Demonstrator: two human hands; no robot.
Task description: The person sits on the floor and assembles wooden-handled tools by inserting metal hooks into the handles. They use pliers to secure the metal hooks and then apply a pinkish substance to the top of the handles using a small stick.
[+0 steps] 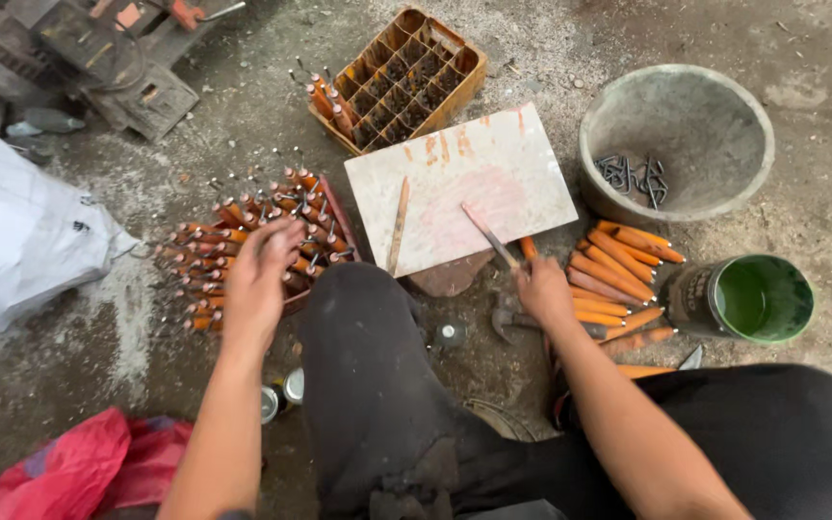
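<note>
**Orange-handled tools sorted on a workshop floor**

Rough, dusty concrete floor is seen from above, scattered with grit. At the far left a white sack is slumped, with a red plastic bag crumpled below it and a dark metal machine part lying at the top corner. Next to the sack, a heap of orange-handled tools with metal hooks is piled in a shallow tray. The left hand is laid over this heap, fingers curled down among the handles; whether one is actually gripped cannot be told. Above it, an orange divided crate is set at an angle, a few handles standing in its left cells. A white board stained pink lies in the middle, with a thin wooden stick resting on it. A knee in dark trousers is raised just below the board. The right hand is closed around a slender rod, whose tip is held against the board. Just beside that hand, a row of plain orange handles is laid on the floor. Farther right, a grey basin holding small metal hooks is set above a green-lined can.
</note>
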